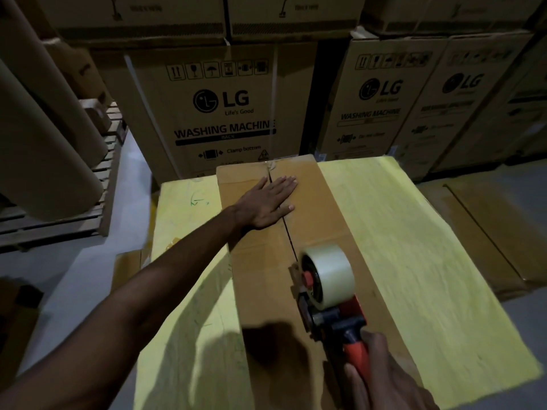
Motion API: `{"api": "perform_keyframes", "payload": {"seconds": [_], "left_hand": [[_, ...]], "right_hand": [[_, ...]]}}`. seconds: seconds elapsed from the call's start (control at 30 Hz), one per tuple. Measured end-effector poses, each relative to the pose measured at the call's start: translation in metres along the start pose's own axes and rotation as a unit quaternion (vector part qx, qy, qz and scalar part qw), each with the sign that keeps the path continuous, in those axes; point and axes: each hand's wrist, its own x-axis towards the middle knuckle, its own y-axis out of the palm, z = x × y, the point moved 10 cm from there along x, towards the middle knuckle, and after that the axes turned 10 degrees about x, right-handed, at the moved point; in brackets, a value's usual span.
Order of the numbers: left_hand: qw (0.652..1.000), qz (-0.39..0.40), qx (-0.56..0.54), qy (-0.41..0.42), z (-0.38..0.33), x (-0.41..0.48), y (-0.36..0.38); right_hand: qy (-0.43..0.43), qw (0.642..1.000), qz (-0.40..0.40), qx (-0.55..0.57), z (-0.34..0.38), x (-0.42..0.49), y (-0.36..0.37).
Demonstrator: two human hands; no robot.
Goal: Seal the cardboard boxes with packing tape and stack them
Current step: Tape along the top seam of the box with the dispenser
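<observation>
My left hand [268,202] lies flat, fingers straight, across the centre seam of the cardboard box [322,208], up toward its 12 o'clock end. The box lies long on the yellow tabletop [414,232], running from 6 to 12. Down at 5 o'clock my right hand [381,377] is wrapped round the orange handle of the tape dispenser [328,294], its clear roll over the seam. LG washing machine cartons [219,113] stand behind at 12.
</observation>
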Motion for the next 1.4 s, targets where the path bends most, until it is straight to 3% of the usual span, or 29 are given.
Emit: {"api": "perform_keyframes", "payload": {"seconds": [0.07, 0.27, 0.5, 1.1, 1.4], "left_hand": [[1.000, -0.002, 0.013, 0.006, -0.010, -0.008, -0.004], [0.995, 0.013, 0.013, 0.097, -0.086, -0.066, 0.009], [0.984, -0.052, -0.041, 0.165, -0.155, -0.141, 0.001], [0.987, -0.048, 0.004, 0.156, -0.172, -0.141, 0.015], [0.990, 0.009, 0.019, 0.142, -0.170, -0.149, 0.023]], "right_hand": [[0.000, 0.999, -0.019, 0.026, -0.002, -0.001, -0.006], [0.055, 0.997, 0.058, 0.014, -0.002, -0.001, 0.008], [0.048, 0.996, 0.071, -0.004, 0.000, -0.010, 0.012], [0.059, 0.996, 0.060, -0.012, -0.024, -0.040, 0.022], [0.055, 0.997, 0.046, -0.012, -0.053, -0.103, 0.021]]}}
